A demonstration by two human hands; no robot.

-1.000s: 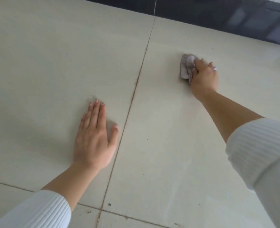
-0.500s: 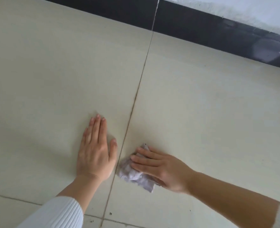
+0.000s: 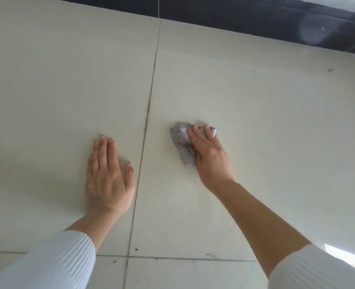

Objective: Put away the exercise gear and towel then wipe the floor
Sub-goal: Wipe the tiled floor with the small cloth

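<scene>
Crumpled grey cloth pressed under right hand; glossy cream tile floor.

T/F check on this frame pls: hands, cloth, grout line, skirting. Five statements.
1. The right hand presses a crumpled cloth onto the floor. True.
2. The left hand holds a second cloth. False: it lies flat on the floor, holding nothing.
3. Both hands are on the same side of the grout line. False: it runs between them.
4. A dark skirting strip borders the floor's far edge. True.
5. The cloth touches the left hand. False: they are apart, the cloth right of the grout line.
</scene>
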